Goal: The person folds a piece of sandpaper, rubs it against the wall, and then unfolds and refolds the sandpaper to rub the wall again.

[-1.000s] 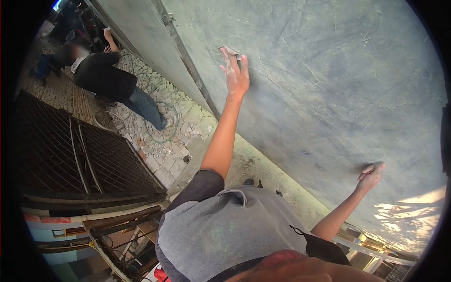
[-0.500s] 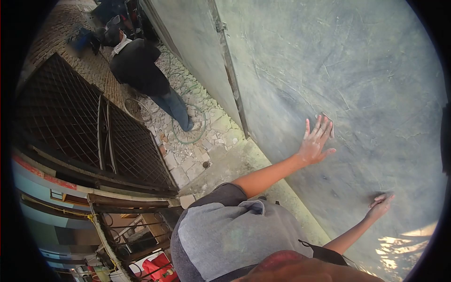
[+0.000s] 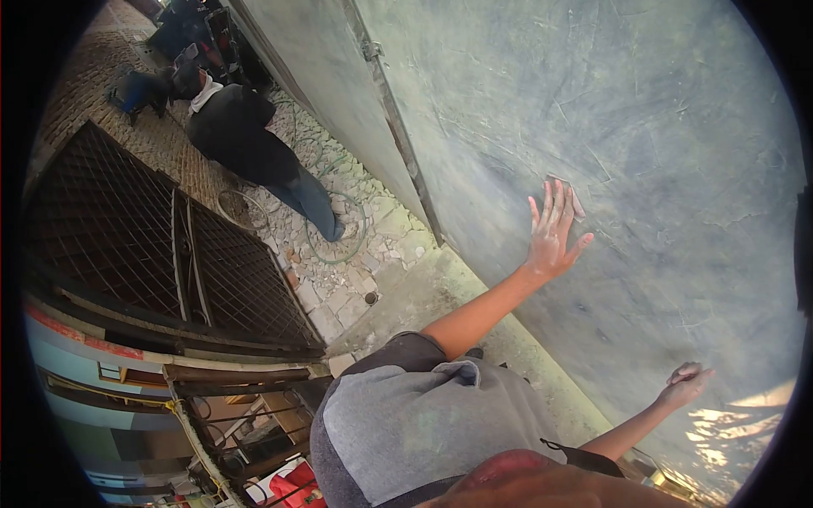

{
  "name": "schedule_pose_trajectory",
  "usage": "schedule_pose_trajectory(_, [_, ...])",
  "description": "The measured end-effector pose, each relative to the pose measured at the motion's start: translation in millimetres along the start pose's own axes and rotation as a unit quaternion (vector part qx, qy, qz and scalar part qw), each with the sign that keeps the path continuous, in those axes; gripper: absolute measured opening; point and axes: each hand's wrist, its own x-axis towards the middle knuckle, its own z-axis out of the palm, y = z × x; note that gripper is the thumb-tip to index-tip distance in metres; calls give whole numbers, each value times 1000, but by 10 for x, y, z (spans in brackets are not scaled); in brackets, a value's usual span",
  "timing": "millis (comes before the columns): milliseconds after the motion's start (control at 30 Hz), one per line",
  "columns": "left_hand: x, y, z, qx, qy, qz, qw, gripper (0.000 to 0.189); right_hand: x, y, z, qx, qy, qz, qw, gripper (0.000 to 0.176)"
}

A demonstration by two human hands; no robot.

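Note:
My left hand (image 3: 552, 239) lies against the grey-green wall (image 3: 669, 245), its back towards me and its fingers stretched upward. Beneath the fingertips it presses a thin flat piece (image 3: 577, 203), whose edge shows to the right of the fingers. Lower right, my right hand (image 3: 688, 385) is close to the same wall with its fingers curled. What those fingers hold, if anything, is too small to tell. Pale dust covers the left fingers. Scratches and darker smears mark the wall around both hands.
A person in dark clothes (image 3: 233, 127) bends over on rubble (image 3: 389, 216) at upper left, near a green hose (image 3: 364, 233). Metal grille gates (image 3: 102, 220) stand at left. A concrete ledge (image 3: 466, 292) runs along the wall's foot. A red item (image 3: 296, 484) is at lower left.
The view has shifted a little. My left hand appears higher and further left, with more of the flat piece showing. My right hand sits slightly lower in view, fingers still curled.

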Motion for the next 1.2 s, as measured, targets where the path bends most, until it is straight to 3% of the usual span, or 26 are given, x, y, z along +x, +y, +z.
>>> schedule_pose_trajectory(333, [40,-205,-64,25,56,6,998,64,-133,76,119,-9,-21,15,1000,66])
schedule_pose_trajectory(600, [128,-295,-286,50,125,106,985,42,-171,172,256,1,-82,7,997,63])
schedule_pose_trajectory(733, [-65,40,-497,-145,69,100,982,20,-342,80,450,-65,-141,-29,987,62])
schedule_pose_trajectory(800, [-299,297,-568,-265,-20,85,960,11,-486,70,569,-93,-225,11,970,44])
schedule_pose_trajectory(867, [-663,341,-563,-340,-179,-33,923,12,-674,-30,884,-86,-315,-8,945,35])
schedule_pose_trajectory(900, [-770,373,-543,-345,-184,-31,920,12,-794,-89,1050,-89,-343,-12,935,37])
schedule_pose_trajectory(967, [-927,401,-532,-472,-230,-127,842,16,-1023,-95,1257,-78,-402,14,912,41])
schedule_pose_trajectory(1033, [-1013,381,-536,-486,-241,-144,828,16,-1215,3,1362,-66,-429,44,900,42])
schedule_pose_trajectory(1200, [-1134,279,-507,-490,-219,-153,830,17,-1375,254,1399,19,-413,219,884,19])
